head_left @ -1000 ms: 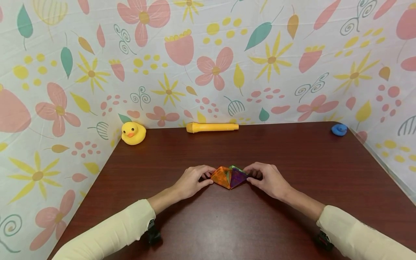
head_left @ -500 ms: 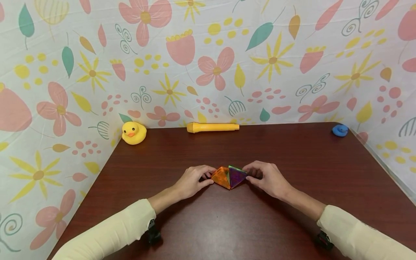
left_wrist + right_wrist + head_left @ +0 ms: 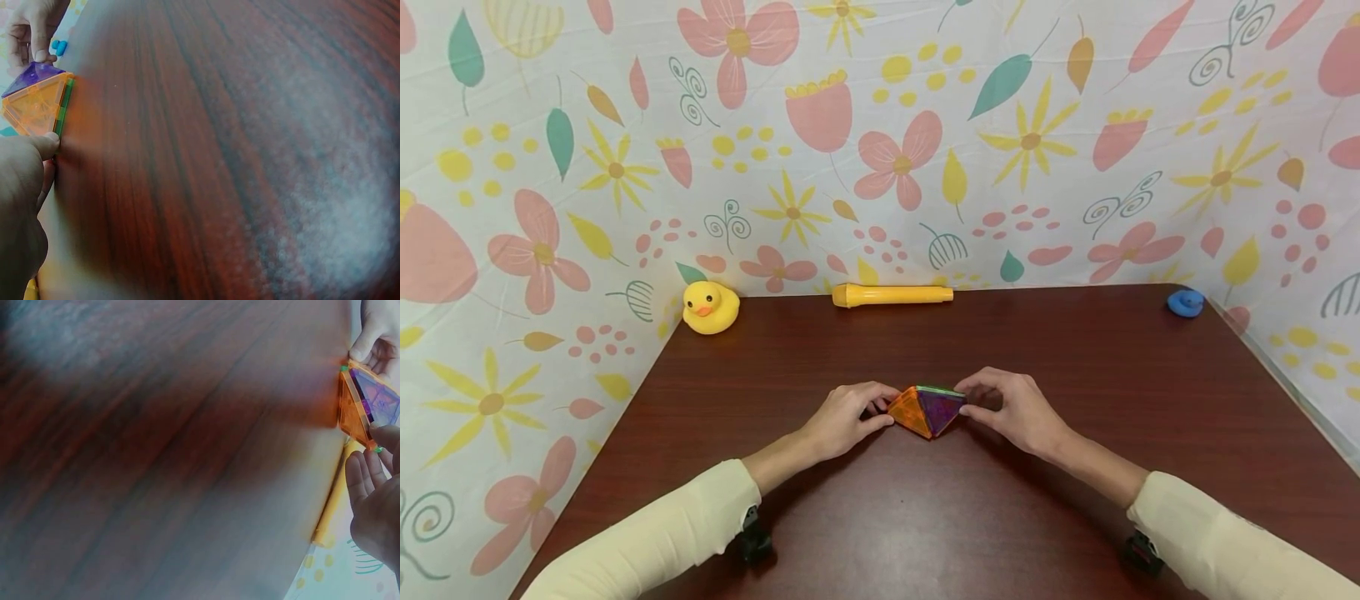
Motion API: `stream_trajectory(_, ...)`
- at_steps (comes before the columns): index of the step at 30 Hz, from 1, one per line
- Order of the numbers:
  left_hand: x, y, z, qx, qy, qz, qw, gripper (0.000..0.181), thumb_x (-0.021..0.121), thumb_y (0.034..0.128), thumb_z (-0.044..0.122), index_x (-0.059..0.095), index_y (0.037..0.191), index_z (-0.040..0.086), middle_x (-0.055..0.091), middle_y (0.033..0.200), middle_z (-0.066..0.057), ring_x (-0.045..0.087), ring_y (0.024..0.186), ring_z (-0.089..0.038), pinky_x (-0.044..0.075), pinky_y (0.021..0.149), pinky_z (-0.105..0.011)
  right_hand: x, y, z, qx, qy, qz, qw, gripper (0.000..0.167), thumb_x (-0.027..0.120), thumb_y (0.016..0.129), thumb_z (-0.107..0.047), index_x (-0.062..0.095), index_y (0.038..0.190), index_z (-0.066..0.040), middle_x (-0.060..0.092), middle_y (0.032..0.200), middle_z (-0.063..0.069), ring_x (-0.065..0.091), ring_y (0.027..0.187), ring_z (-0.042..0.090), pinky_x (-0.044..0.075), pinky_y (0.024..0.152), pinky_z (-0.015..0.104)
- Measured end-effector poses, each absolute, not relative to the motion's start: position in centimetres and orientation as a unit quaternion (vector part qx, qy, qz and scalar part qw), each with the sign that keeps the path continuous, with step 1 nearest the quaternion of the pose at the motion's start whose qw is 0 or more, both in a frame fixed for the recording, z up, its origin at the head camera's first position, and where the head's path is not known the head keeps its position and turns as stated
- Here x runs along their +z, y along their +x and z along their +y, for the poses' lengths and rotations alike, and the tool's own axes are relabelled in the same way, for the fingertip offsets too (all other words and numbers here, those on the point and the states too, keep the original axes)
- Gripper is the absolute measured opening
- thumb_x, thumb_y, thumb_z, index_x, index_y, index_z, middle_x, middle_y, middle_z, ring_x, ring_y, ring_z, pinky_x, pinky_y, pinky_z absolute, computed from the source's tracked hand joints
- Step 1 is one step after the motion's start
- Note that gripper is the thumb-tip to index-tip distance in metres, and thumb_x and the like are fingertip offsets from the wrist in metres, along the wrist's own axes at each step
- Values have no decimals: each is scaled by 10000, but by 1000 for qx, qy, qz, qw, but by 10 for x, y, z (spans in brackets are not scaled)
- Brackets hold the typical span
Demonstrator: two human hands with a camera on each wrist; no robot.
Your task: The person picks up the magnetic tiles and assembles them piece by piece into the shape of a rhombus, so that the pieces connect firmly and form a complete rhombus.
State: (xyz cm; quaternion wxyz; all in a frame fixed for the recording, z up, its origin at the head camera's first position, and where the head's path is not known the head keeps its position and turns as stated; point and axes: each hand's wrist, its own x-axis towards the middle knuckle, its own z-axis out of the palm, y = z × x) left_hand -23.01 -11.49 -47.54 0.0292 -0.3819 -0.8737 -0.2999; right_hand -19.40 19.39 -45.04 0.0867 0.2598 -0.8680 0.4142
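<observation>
Translucent triangular magnetic tiles stand joined in a small pyramid-like form at mid-table. Its left face is an orange tile [image 3: 907, 412], and beside it a purple tile [image 3: 942, 410] leans inward. Behind the purple one shows the top edge of a green tile [image 3: 937, 390]. My left hand [image 3: 847, 419] pinches the orange side at its left corner between thumb and fingers. At the opposite corner, my right hand [image 3: 1021, 412] pinches the purple and green tiles. A green strip [image 3: 62, 106] runs along the orange tile's edge in the left wrist view. The form's far side is mostly hidden.
Along the back edge of the dark wooden table [image 3: 865, 517] lie a yellow toy microphone [image 3: 892, 295], a yellow rubber duck [image 3: 711, 307] at left and a small blue duck [image 3: 1185, 302] at right. A flower-printed cloth [image 3: 895, 167] hangs behind.
My right hand has shifted slightly left, bringing the purple and green tiles against the orange ones. The gap between their peaks has closed. My left hand has stayed in place.
</observation>
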Motion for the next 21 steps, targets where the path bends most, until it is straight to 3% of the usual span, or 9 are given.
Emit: stream_trajectory(21, -475, -229, -115, -297, -377, -877, 30, 340, 815, 966, 163, 725, 1286, 91, 753, 1148, -14, 704, 914, -98, 590, 826, -256, -450, -196, 195, 416, 240, -872, 90, 271, 891, 835, -15, 825, 1082, -105, 787, 1030, -12, 759, 894, 142, 637, 798, 359)
